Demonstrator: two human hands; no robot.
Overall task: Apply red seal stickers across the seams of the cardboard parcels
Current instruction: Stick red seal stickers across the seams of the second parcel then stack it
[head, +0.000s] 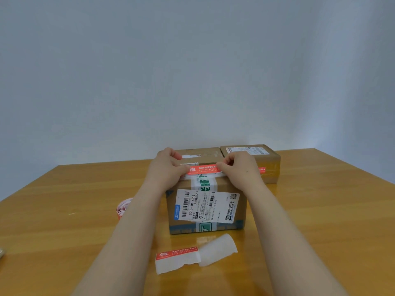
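On the wooden table [85, 189], our left hand [166, 167] and right hand [237, 167] pinch a red seal sticker [203, 169] over the near parcel [205, 201] top edge; we should press it flat across the seam.

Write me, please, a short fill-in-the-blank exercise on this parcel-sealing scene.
1. The left hand and right hand pinch the ends of a ___ seal sticker at the near parcel top edge.
2. The sticker roll lies on the wooden table to the ___ of that parcel.
3. The backing strip in front of it carries ___ unpeeled sticker.
Missing words: red; left; one.
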